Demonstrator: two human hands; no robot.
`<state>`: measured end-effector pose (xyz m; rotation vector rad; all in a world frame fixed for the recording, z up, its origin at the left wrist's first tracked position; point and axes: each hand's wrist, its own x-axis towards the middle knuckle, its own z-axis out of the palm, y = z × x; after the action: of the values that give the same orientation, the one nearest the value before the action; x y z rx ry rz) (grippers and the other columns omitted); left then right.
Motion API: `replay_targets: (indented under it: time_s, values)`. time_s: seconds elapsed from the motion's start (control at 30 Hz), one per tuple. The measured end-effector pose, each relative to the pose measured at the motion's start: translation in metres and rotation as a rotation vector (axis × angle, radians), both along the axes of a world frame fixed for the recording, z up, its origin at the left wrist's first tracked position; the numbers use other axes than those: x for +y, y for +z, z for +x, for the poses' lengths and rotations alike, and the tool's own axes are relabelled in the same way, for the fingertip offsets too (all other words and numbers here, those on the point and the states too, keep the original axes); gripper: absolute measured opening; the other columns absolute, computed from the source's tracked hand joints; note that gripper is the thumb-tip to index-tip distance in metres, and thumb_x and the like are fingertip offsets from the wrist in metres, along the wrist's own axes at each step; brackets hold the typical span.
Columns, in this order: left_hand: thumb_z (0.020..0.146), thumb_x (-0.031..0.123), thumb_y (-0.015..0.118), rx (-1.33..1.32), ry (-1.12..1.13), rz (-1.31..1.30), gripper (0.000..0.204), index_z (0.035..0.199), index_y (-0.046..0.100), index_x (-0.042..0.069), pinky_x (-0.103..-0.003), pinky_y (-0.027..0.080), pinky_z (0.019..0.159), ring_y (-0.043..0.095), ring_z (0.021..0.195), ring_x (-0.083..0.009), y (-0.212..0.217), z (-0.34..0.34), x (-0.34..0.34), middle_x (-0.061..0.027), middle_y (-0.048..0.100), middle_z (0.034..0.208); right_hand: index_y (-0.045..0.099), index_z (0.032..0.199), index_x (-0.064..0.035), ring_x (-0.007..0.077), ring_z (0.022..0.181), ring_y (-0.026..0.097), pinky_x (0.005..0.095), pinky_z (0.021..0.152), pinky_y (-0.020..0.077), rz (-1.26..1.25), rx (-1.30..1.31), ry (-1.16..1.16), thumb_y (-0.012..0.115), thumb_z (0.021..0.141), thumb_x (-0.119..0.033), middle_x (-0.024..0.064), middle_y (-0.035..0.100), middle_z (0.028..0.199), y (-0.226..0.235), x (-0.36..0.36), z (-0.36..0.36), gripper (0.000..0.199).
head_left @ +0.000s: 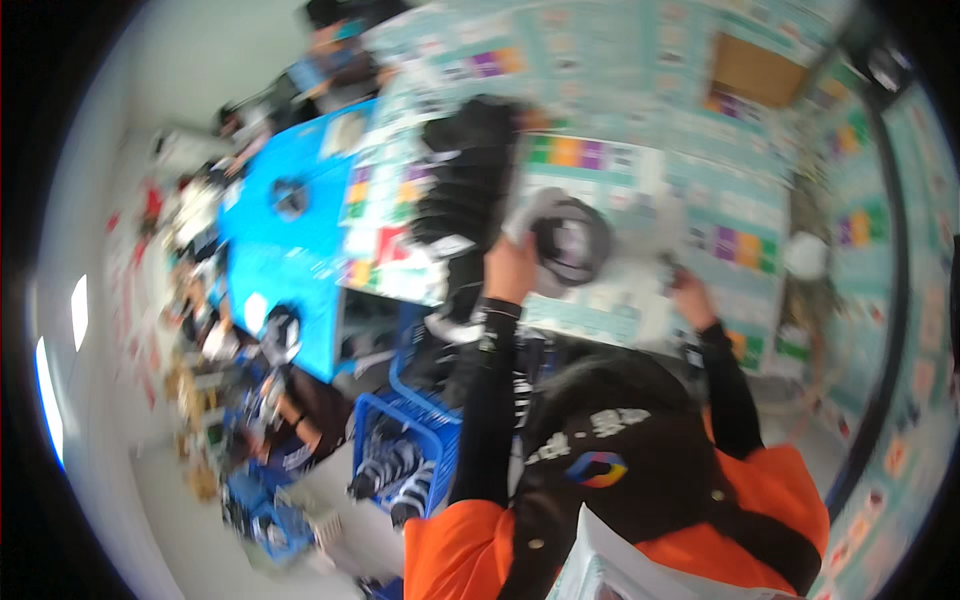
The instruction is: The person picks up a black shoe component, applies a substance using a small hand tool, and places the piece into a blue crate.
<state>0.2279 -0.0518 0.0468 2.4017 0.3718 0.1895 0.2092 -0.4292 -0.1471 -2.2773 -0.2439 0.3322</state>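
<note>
A grey-and-black cap [573, 240] lies on the white work surface in front of me, its dark opening facing up. My left hand [510, 268] is closed on its pale grey edge at the left side. To the right of the cap, apart from it, my right hand [692, 298] has its fingers drawn together round a small dark thing [668, 268], too blurred to name. A long stack of nested black caps [460, 185] lies left of the cap, close to my left hand.
A blue basket [440, 445] with striped dark caps stands at lower left. Farther left is a blue table [290, 235] with a few dark items, and people [290, 420] sit along it. Brown cardboard [757, 70] lies at the back right. Printed sheets cover the table.
</note>
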Motion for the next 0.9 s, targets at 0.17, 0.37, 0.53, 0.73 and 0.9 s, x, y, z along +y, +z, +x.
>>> replay_targets:
  time_s: [0.17, 0.37, 0.53, 0.73, 0.9]
  values:
    - [0.103, 0.024, 0.053, 0.062, 0.268, 0.140, 0.031, 0.117, 0.064, -0.001, -0.044, 0.056, 0.081, 0.070, 0.093, -0.0374, -0.003, -0.063, 0.145, -0.0205, 0.070, 0.092, 0.054, 0.114, 0.0035, 0.0510, 0.099, 0.062, 0.0554, 0.081, 0.0490, -0.247, -0.019, -0.379, 0.060, 0.093, -0.008, 0.0310, 0.065, 0.097, -0.029, -0.101, 0.010, 0.025]
    - [0.103, 0.022, 0.061, -0.236, 0.476, -0.553, 0.040, 0.135, 0.054, 0.000, -0.039, 0.053, 0.092, 0.065, 0.111, -0.0294, 0.029, -0.136, 0.310, -0.0153, 0.066, 0.121, 0.055, 0.110, 0.0038, 0.0493, 0.108, 0.060, 0.0594, 0.085, 0.0482, -0.394, 0.029, -0.393, 0.066, 0.089, -0.006, 0.0326, 0.063, 0.111, -0.041, -0.105, 0.057, 0.025]
    - [0.074, 0.041, 0.088, 0.186, 0.018, 0.258, 0.089, 0.144, 0.051, 0.001, -0.050, 0.049, 0.103, 0.057, 0.124, -0.0453, -0.107, -0.100, 0.218, -0.0276, 0.059, 0.135, 0.055, 0.121, 0.0046, 0.0451, 0.114, 0.060, 0.0564, 0.091, 0.0507, -0.699, -0.004, -0.438, 0.070, 0.085, -0.004, 0.0292, 0.062, 0.121, -0.093, -0.143, 0.054, 0.040]
    - [0.087, 0.019, 0.066, 0.207, 0.095, 0.522, 0.032, 0.117, 0.059, 0.011, -0.051, 0.055, 0.081, 0.064, 0.103, -0.0398, -0.116, -0.075, 0.155, -0.0153, 0.063, 0.112, 0.059, 0.125, -0.0014, 0.0409, 0.125, 0.056, 0.0459, 0.102, 0.0487, -0.644, -0.173, -0.141, 0.076, 0.081, -0.013, 0.0208, 0.062, 0.130, -0.040, -0.051, 0.059, 0.049]
    - [0.085, 0.015, 0.065, 0.138, 0.111, 0.278, 0.030, 0.113, 0.059, 0.009, -0.051, 0.053, 0.077, 0.064, 0.094, -0.0435, -0.039, -0.099, 0.112, -0.0178, 0.064, 0.103, 0.056, 0.136, -0.0078, 0.0228, 0.120, 0.060, 0.0362, 0.091, 0.0566, 0.363, 0.199, 0.217, 0.075, 0.089, -0.010, 0.0093, 0.057, 0.130, 0.083, 0.113, 0.029, 0.050]
